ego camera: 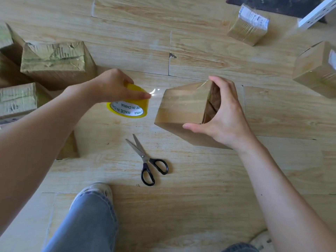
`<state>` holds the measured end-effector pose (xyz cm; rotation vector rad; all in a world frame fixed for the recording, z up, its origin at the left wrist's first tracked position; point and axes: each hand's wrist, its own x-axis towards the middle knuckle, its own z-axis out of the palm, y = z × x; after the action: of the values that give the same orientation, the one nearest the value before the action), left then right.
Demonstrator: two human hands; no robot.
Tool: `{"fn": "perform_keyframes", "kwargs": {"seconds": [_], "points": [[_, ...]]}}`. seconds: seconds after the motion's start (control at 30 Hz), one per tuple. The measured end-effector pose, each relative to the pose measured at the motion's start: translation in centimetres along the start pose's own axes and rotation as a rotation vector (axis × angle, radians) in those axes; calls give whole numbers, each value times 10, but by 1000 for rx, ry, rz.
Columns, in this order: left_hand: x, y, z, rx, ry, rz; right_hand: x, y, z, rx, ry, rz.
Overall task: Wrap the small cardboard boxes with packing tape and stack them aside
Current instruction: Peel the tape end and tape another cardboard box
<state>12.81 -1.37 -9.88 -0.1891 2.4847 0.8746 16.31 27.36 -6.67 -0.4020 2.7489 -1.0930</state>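
Your left hand (pixel 116 86) grips the tape roll (pixel 130 104); your right hand (pixel 221 113) clasps the cardboard box (pixel 183 104) above the floor (pixel 200 170). Scissors (pixel 147 159) lie just below; untaped boxes (pixel 54 60) left, wrapped boxes (pixel 248 24) right.

Counts of objects on the wooden floor (pixel 200 42).

Cardboard boxes, seven at least partly visible: one held box (pixel 183 108); two taped boxes at upper right, the far one (pixel 247 28) and the edge one (pixel 316 70); four at left, the torn-topped one (pixel 54 60), the lower one (pixel 17 99), a corner box (pixel 7 42) and one (pixel 70 146) mostly hidden behind the forearm. Tape rolls: one (pixel 130 106). Scissors: one pair (pixel 148 159). Hands: two, left hand (pixel 116 86) and right hand (pixel 223 113). Shoes: two, one (pixel 98 190) and one (pixel 261 240). White perforated rails: one (pixel 318 11).
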Motion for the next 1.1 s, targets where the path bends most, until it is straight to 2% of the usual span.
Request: {"fn": "perform_keyframes", "kwargs": {"seconds": [0.1,0.3,0.47,0.63,0.8,0.97,1.03,1.1], "points": [[5,5,6,41,-81,6,-1,3,-3,10,-2,6],[11,15,16,53,-141,-19,-5,5,-5,24,32,17],[11,18,5,40,-109,-15,-4,3,-5,191,121,48],[5,13,-20,48,-66,-35,-1,0,2,271,68,33],[-2,14,-15,12,-110,1,-7,7,-4,249,6,77],[-7,26,-2,-109,-166,63,-17,16,-21,108,-83,141],[-10,30,2,-143,-181,69,-22,12,-21,-88,-105,69],[-11,34,6,-169,-178,76,-25,5,-15,-396,-86,-30]]}}
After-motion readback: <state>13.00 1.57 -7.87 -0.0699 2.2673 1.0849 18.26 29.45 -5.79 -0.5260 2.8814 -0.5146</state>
